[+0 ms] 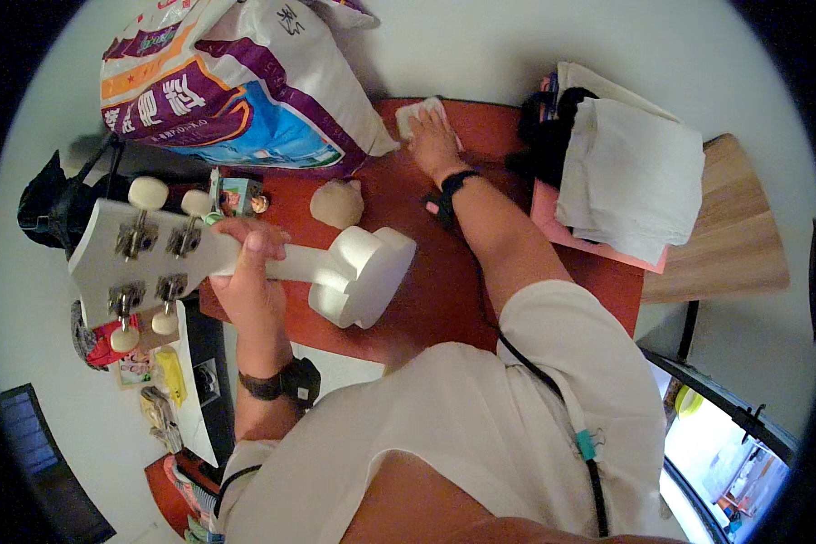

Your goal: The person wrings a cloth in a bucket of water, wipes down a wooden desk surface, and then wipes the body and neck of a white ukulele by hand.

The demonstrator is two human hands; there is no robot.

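Note:
My left hand (251, 265) is wrapped around the neck of a small white ukulele-like instrument (360, 279). Its headstock, with metal tuners and cream pegs, points left, and its pale body hangs over the red tabletop (442, 279). Far across that table, my right hand (433, 141) lies on a folded white cloth (418, 112), fingers stretched over it and pressing it to the surface. A round beige object (338, 203) sits between the instrument and the wall side.
A large printed woven sack (265, 88) stands at the back left, close to my right hand. A small box (238, 196) is near the headstock. White folded cloths (632, 170) lie over a pink item (551, 214) at the right. A black cable (530, 367) runs along my right arm.

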